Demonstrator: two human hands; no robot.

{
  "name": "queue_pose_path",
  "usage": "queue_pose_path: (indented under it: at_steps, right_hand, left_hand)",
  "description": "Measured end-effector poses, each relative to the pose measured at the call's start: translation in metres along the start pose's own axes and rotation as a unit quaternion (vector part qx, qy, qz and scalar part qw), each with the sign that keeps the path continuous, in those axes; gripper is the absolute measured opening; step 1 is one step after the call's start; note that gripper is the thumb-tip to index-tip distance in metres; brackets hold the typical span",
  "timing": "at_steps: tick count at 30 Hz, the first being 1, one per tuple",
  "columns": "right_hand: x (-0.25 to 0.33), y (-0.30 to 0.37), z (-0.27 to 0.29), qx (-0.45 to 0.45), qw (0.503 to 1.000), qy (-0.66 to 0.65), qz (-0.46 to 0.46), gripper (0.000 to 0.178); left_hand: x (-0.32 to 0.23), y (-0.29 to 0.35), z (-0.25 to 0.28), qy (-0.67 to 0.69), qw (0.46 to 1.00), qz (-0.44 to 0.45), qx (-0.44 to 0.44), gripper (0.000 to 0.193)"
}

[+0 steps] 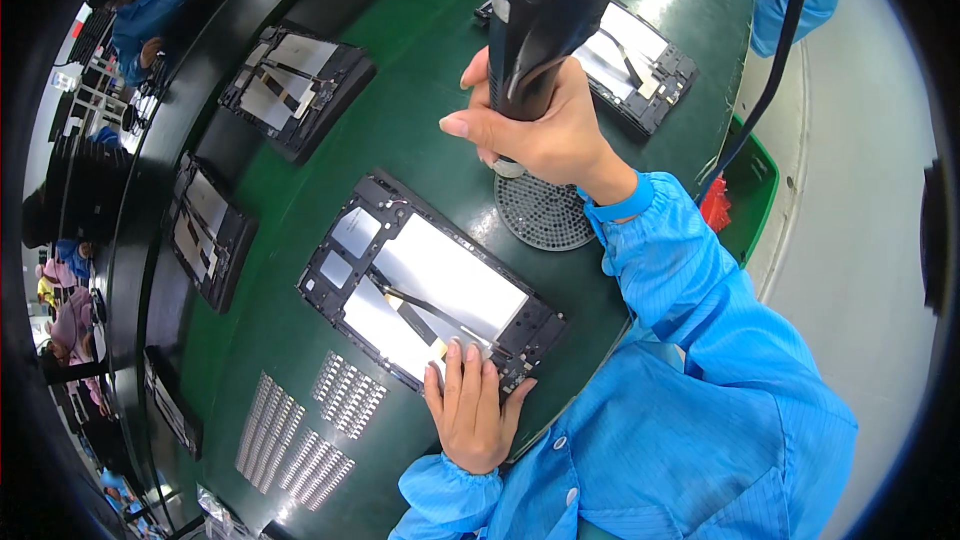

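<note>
My right hand (pixel 548 130) is closed round a black electric screwdriver (pixel 545 25), held upright above the table; its tip is hard to make out. Just below it lies a round dotted disc (pixel 543 212), which looks like a screw tray. A tablet-like device without its back cover (pixel 440 280) rests in front of me, showing two silver battery panels, a black frame and dark ribbon strips. My left hand (pixel 472 410) lies on the device's near end, fingers stretched out over a pale connector area.
More opened devices lie at the right (pixel 635 65), far left (pixel 292 85), left (pixel 208 232) and near left edge (pixel 170 405). Sheets of small metal pieces (pixel 270 432) sit at the lower left. A green bin (pixel 762 175) stands beside the table, near a black cable (pixel 785 65). Other people sit nearby.
</note>
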State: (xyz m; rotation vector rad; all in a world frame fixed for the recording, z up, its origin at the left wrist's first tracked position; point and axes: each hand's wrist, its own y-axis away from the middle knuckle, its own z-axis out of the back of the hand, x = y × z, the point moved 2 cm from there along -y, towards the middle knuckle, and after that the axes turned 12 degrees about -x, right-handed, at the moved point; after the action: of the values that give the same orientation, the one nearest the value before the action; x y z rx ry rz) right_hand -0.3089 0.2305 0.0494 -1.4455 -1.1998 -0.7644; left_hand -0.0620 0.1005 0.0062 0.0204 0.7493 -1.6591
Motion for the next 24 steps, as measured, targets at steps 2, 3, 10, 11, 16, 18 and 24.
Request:
queue_pose_path:
  at_steps: [2, 3, 10, 11, 16, 18, 24]
  right_hand:
    - [0.002, -0.002, 0.003, 0.007, 1.0, 0.006, 0.0, 0.033]
    - [0.003, -0.002, 0.003, 0.008, 1.0, 0.01, 0.003, 0.033]
    - [0.001, -0.002, 0.004, 0.015, 1.0, 0.004, 0.018, 0.031]
    - [0.0, -0.002, 0.004, 0.015, 1.0, 0.004, 0.02, 0.032]
    - [-0.005, 0.002, -0.012, 0.007, 0.999, 0.025, -0.028, 0.034]
    - [-0.007, 0.009, -0.012, -0.025, 0.997, 0.062, 0.028, 0.03]
    - [0.02, 0.024, -0.009, -0.001, 0.989, -0.024, 0.149, 0.033]
  left_hand:
    - [-0.002, -0.003, -0.003, -0.009, 1.0, 0.002, 0.002, 0.051]
    - [-0.003, -0.004, -0.003, -0.014, 1.0, 0.003, 0.004, 0.048]
    - [-0.007, -0.007, -0.007, -0.01, 1.0, 0.014, -0.005, 0.056]
    - [-0.007, -0.006, -0.008, -0.009, 1.0, 0.016, -0.008, 0.056]
    - [0.001, 0.001, -0.004, -0.004, 0.999, 0.031, -0.008, 0.055]
    - [0.005, 0.001, 0.003, -0.001, 1.0, 0.032, 0.001, 0.054]
    - [0.075, 0.006, 0.083, -0.075, 0.988, 0.053, -0.126, 0.028]
